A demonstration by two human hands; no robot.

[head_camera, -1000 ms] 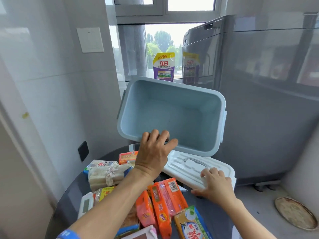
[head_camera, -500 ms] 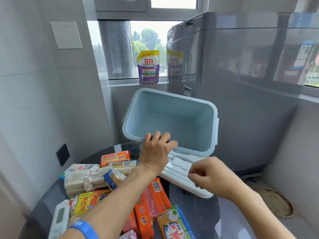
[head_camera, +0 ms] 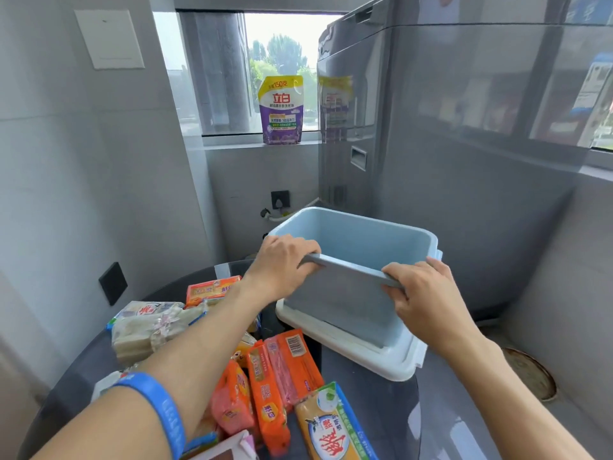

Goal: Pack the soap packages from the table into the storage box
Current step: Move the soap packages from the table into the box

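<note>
The box [head_camera: 358,260] is being held by its near rim in both hands, left [head_camera: 282,263] and right [head_camera: 428,293]. It is being seated on the lid [head_camera: 391,360]; it should be set level, clear of the soap [head_camera: 285,370].

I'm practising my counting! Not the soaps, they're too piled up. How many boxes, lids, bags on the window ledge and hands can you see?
Blue box: 1
White lid under it: 1
Purple bag on the ledge: 1
Hands: 2, the left hand and the right hand, both gripping the box rim
Total: 5
</note>
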